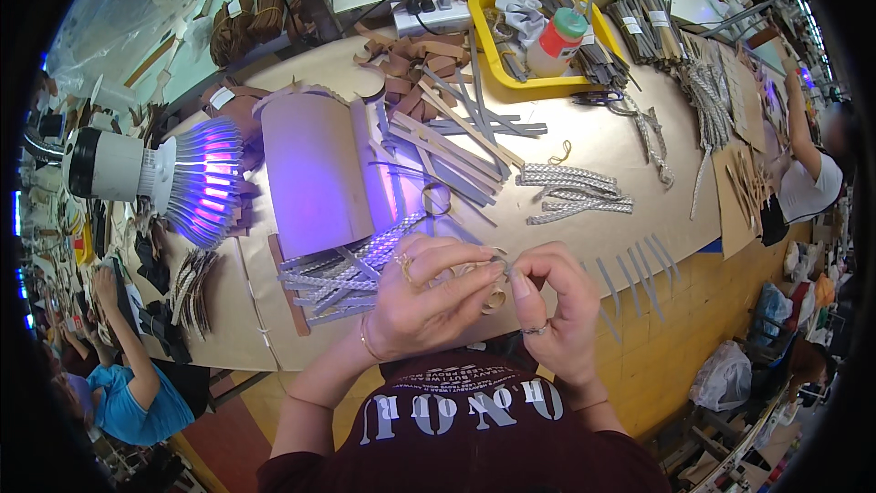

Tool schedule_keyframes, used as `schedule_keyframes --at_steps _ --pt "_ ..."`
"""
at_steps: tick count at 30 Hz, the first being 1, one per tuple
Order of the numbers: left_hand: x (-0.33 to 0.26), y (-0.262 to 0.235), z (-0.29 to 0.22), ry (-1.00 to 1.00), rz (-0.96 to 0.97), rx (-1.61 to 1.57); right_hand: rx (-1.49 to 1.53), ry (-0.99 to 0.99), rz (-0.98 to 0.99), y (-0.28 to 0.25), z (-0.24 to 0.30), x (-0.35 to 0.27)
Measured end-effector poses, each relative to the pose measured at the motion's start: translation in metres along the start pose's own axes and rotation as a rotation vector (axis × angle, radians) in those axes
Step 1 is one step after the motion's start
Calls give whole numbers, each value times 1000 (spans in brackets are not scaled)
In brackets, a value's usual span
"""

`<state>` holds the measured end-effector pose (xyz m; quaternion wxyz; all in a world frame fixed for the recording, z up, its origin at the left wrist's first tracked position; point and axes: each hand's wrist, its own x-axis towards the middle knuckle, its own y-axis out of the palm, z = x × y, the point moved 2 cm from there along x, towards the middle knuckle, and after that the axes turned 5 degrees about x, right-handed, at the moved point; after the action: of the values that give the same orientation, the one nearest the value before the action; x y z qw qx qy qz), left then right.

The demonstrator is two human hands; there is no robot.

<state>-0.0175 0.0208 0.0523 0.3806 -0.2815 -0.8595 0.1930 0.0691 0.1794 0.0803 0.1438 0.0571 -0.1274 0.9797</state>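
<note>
Close to my body, just off the table's front edge, my left hand (427, 301) and my right hand (558, 306) meet with fingertips pinched. Between them is a small grey strap end (505, 265), mostly covered by the fingers. A gold-coloured metal ring (495, 299) hangs beside it under my left fingertips. Past my left hand lies a bundle of braided silver-grey straps (333, 281). Another gold-coloured ring (437, 198) rests among the straps beyond my fingers. More braided straps (575, 194) lie in a group to the right.
A lamp (187, 178) casts violet light over a curved brown board (315, 173). At the back, a yellow tray (538, 84) holds a green-capped bottle (558, 41). Grey strips (639, 276) hang along the front edge. Co-workers sit at left (146, 393) and right (810, 184).
</note>
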Motion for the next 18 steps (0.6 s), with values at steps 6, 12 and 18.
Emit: schedule_keyframes --at_steps 6,12,18 --pt "7 4 -8 -208 -59 -146 -249 -133 -30 6 -1 1" --pt "12 4 -9 -157 -68 1 -388 -215 -69 10 -5 2" --pt "12 7 -8 -191 -76 28 -482 -266 -74 13 -9 4"
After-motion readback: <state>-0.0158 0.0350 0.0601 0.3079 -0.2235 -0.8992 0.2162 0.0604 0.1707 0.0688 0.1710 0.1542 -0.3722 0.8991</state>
